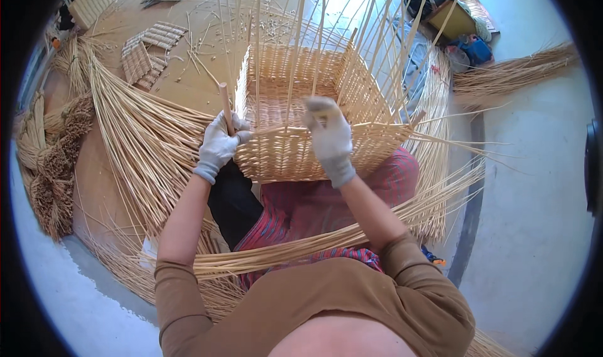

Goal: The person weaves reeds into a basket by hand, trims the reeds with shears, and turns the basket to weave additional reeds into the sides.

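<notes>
A rectangular wicker basket (282, 153) sits over my lap, its woven walls partly raised and long upright stakes (295, 49) standing from them. At its near left corner, my left hand (218, 145), in a white glove, is closed around a thick wooden corner post (225, 102). My gloved right hand (331, 134) is over the middle of the near wall, with its fingers curled in and slightly blurred. Whatever that hand may hold cannot be made out. Several thin rods trail off the basket's right corner.
A long bundle of willow rods (282, 256) lies across my lap. More rods (138, 137) fan out at left, beside dark-tipped bundles (53, 168). Rods (433, 200) also lie at right. Small woven panels (151, 49) and scattered clippings are at the far left; a blue container (475, 49) stands far right.
</notes>
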The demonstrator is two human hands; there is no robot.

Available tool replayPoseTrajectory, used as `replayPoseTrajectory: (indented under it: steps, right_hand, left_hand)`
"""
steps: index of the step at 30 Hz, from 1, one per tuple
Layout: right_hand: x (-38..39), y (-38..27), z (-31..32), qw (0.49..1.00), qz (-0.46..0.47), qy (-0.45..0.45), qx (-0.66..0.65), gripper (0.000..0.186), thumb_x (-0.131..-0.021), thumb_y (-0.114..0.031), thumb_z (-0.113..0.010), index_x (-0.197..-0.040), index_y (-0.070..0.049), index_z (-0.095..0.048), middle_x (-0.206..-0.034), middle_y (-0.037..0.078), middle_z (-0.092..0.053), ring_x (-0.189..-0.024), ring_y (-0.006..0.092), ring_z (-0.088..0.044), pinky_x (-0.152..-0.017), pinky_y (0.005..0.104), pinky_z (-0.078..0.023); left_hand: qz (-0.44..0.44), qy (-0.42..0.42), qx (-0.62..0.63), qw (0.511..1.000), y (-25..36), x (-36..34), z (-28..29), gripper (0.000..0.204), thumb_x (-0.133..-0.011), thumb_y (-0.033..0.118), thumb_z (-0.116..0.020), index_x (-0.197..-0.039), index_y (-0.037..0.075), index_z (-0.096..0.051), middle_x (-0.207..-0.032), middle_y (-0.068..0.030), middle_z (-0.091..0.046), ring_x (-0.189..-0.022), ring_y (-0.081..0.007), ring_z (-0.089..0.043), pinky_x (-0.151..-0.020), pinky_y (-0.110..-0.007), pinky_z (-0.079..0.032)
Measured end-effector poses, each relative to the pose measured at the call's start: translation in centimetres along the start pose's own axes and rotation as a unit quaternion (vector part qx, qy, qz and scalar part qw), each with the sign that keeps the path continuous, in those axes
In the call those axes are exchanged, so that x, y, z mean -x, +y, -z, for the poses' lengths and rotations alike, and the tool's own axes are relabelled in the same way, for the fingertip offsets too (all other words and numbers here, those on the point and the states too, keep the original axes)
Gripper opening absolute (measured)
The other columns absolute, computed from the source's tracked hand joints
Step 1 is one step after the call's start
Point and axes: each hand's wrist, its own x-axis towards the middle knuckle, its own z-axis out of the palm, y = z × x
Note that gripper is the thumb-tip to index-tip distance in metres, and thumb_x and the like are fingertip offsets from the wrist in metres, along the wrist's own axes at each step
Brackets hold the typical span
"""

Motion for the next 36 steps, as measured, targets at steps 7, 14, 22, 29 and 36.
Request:
replayPoseTrajectory:
  steps: [7, 14, 22, 29, 36]
  right_hand:
    - [-9.2, -3.2, -8.2, 0.962, 0.14, -0.204, 0.114, 0.077, -0.094, -0.013, -0.059, -0.159, -0.02, -0.018, -0.142, 0.025, -0.052, -0.117, 0.0398, -0.062, -0.095, 0.0444, -0.053]
    - [-6.5, -0.9, -7.2, 0.982, -0.067, -0.174, -0.01, 0.081, -0.103, -0.043, -0.047, -0.16, -0.017, 0.004, -0.132, 0.025, -0.058, -0.092, 0.0339, -0.07, -0.075, 0.0398, -0.058]
    - [2.0, 3.0, -1.1, 0.933, -0.13, 0.017, -0.337, 0.021, -0.107, -0.019, -0.045, -0.125, -0.007, -0.048, -0.09, 0.008, -0.067, -0.064, 0.0138, -0.059, -0.052, 0.025, -0.048]
    - [4.9, 4.7, 1.7, 0.945, -0.208, -0.017, -0.253, 0.017, -0.109, -0.022, -0.04, -0.115, -0.01, -0.05, -0.096, 0.008, -0.065, -0.072, 0.0141, -0.066, -0.047, 0.0237, -0.046]
    - [9.5, -6.6, -1.4, 0.98, -0.116, -0.067, -0.15, 0.038, -0.073, 0.017, -0.048, -0.103, -0.004, -0.061, -0.099, 0.012, -0.068, -0.089, 0.0199, -0.064, -0.083, 0.0307, -0.051]
  left_hand:
    - [0.004, 0.035, -0.025, 0.999, -2.3, -1.1, 0.3, 0.02, -0.084, -0.002, -0.074, -0.086, 0.005, -0.056, -0.078, 0.003, -0.06, -0.074, -0.0065, -0.055, -0.071, -0.025, -0.049]
    - [0.001, 0.059, -0.029, 0.998, -2.6, -1.3, 0.1, 0.02, -0.083, -0.001, -0.076, -0.087, 0.005, -0.057, -0.075, 0.0037, -0.061, -0.069, -0.0064, -0.055, -0.068, -0.024, -0.048]
    - [-0.003, 0.053, -0.069, 0.996, -1.5, -1.0, -0.2, 0.028, -0.079, -0.003, -0.079, -0.088, 0.006, -0.054, -0.077, 0.0024, -0.062, -0.073, -0.0077, -0.057, -0.073, -0.027, -0.05]
    - [-0.035, 0.064, -0.015, 0.997, -2.8, -0.7, -0.7, 0.042, -0.073, 0.009, -0.09, -0.085, 0.008, -0.049, -0.074, 0.0032, -0.058, -0.073, -0.0089, -0.057, -0.069, -0.026, -0.051]
    - [-0.053, 0.24, -0.147, 0.958, -3.8, -1.4, -1.1, 0.047, -0.071, 0.026, -0.093, -0.073, 0.011, -0.048, -0.062, 0.0071, -0.043, -0.057, -0.0057, -0.037, -0.052, -0.026, -0.037]
